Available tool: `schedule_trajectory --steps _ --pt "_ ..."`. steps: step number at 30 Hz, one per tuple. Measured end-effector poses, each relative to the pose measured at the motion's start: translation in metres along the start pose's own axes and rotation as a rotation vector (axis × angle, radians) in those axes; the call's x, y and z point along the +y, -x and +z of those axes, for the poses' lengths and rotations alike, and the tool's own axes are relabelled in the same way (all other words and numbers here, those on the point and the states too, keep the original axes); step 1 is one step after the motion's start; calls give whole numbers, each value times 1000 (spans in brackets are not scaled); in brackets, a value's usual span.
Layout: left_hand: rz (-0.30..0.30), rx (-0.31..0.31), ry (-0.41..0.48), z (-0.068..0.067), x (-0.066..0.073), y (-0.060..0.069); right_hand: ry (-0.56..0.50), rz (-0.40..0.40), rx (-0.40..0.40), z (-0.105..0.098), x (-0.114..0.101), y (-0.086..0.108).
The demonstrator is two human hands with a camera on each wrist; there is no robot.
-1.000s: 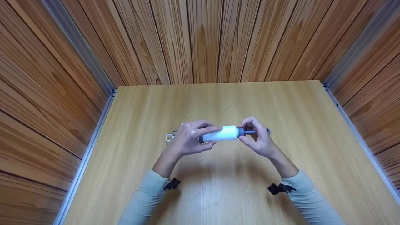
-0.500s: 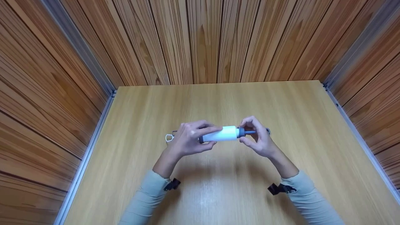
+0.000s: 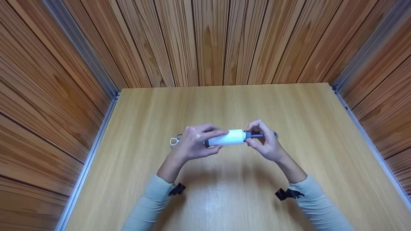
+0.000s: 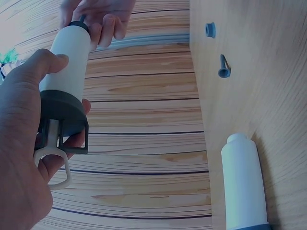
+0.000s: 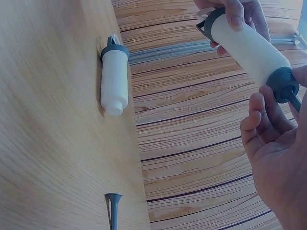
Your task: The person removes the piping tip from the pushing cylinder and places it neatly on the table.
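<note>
Below, a wood worktop [image 3: 240, 106]. Above it, midway between side edges, a white bottle [image 3: 232, 137], gripped by the left hand [image 3: 196, 141]. On the worktop, short of the back edge, a spare bottle [image 5: 114, 81] on its side. Pinched in the right hand [image 3: 269, 146], the held bottle's dark cap [image 5: 279, 79]: probably best twisted squarely in line, without squeezing the bottle. Further towards the right edge, a loose nozzle [image 4: 224, 72], then a small ring [image 4: 210, 30].

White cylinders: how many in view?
2. The held cylinder is in the left hand, with the right hand at its dark collar; the other cylinder lies on the table. The hands may hide more.
</note>
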State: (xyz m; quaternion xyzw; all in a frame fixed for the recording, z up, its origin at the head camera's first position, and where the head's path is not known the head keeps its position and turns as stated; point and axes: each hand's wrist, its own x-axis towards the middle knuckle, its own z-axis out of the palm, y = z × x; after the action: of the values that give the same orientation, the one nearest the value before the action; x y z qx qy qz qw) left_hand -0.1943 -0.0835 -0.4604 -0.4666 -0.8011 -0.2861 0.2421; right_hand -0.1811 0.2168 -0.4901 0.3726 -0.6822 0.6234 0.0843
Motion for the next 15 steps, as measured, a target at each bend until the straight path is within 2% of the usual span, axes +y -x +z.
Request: schedule_trajectory --steps 7,15 --pt "-6 8 2 -1 0 0 -9 -50 -2 0 3 1" --pt "5 9 -12 0 -1 0 -13 -40 5 0 1 2"
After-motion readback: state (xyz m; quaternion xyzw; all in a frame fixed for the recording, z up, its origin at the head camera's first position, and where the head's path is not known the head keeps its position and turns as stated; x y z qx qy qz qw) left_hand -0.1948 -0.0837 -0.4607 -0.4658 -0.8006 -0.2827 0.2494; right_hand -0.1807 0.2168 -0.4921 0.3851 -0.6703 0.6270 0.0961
